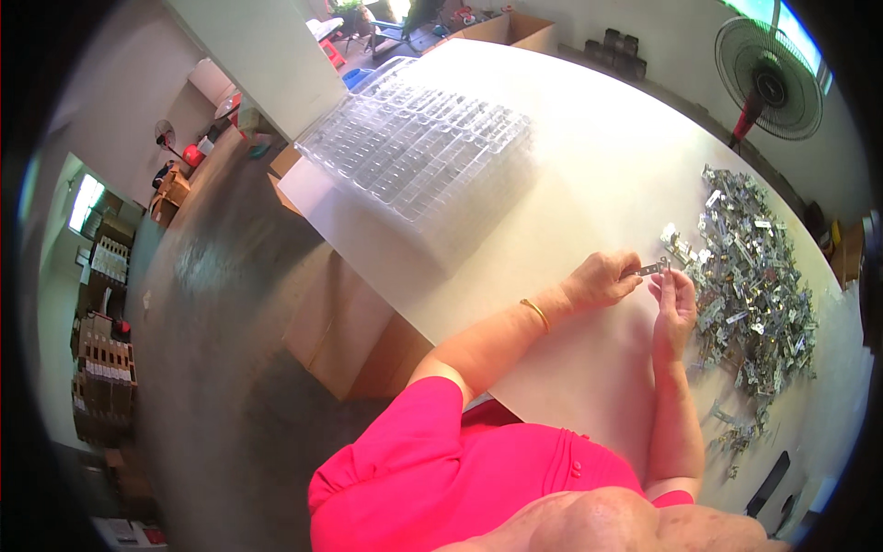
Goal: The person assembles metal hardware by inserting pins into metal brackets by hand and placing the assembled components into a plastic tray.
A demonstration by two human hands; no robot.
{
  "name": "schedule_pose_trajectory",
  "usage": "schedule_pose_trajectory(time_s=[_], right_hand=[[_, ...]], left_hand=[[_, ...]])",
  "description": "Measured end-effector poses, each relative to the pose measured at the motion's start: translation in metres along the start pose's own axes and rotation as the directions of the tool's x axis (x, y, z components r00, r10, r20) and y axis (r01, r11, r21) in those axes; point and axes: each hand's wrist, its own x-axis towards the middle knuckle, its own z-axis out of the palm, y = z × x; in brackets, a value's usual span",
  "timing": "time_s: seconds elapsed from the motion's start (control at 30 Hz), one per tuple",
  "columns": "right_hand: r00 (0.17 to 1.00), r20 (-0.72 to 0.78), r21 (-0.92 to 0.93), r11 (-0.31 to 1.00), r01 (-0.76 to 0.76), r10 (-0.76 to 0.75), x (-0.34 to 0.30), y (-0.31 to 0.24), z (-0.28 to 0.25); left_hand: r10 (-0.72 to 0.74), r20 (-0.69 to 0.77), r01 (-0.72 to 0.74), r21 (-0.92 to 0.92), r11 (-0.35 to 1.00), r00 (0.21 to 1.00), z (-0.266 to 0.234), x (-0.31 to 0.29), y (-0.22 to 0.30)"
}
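Observation:
Over the white table, my left hand is closed around one end of a small, flat metal bracket with holes in it. At the bracket's other end, the fingertips of my right hand pinch it. Any smaller piece between those fingers is too small to make out. Just right of my right hand spreads a large heap of similar silvery metal parts, with a few loose ones at its near edge.
Clear plastic trays stand in a tall stack at the table's left. Below that edge is a cardboard box. A black strip-like object lies at the near right. Beyond the table's far edge stands a fan.

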Motion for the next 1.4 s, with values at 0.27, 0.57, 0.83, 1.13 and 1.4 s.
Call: schedule_pose_trajectory(time_s=[0.27,0.57,0.83,1.13,1.4], right_hand=[[0.992,0.123,-0.017,1.000,0.022,-0.020,-0.005,0.018,-0.004],[0.981,0.156,-0.060,0.993,-0.104,0.112,-0.006,0.025,-0.009],[0.979,0.192,-0.232,0.973,-0.019,0.065,-0.012,0.022,-0.001],[0.982,0.189,-0.291,0.955,0.061,-0.005,-0.009,0.025,0.001],[0.977,0.211,-0.333,0.939,0.092,-0.021,-0.011,0.022,0.003]], left_hand=[[-0.043,-0.195,0.010,-0.167,0.986,0.980,-0.056,-0.005,0.087],[0.114,-0.600,0.051,0.251,0.967,0.792,-0.263,-0.023,0.111],[0.078,-0.727,0.558,0.586,0.588,0.682,-0.453,-0.041,0.032],[-0.099,-0.727,0.725,0.644,0.245,0.680,-0.490,-0.022,-0.020],[-0.205,-0.701,0.729,0.640,0.244,0.683,-0.503,-0.031,-0.038]])
